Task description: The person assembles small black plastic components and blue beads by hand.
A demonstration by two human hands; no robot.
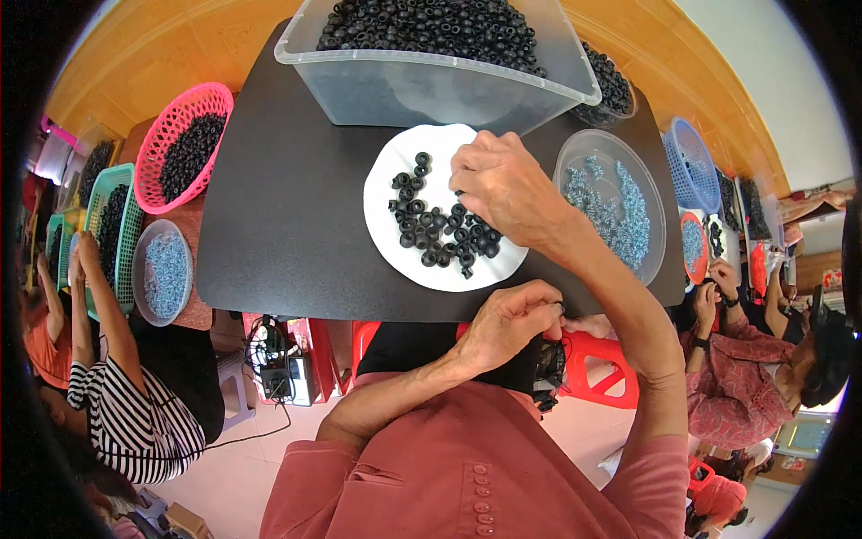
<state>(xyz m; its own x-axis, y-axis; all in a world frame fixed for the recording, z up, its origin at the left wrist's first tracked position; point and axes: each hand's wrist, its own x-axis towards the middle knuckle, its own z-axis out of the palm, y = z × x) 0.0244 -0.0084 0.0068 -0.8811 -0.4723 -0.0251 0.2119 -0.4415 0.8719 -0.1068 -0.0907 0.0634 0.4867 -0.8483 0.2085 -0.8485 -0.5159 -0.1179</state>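
A white plate with a wavy rim holds several small round black hollow pieces. My right hand is over the plate's right side, fingertips pinched together at a small black piece. Below the table's front edge, my left hand is closed, thumb against curled fingers. Something small and dark shows at its fingertips, too little of it to name. Right of the plate stands a round clear tub of small shiny blue pieces.
A big clear bin of black pieces stands at the table's far side. A pink basket and a tub of blue pieces are on the left. People work at both sides. A red stool is below.
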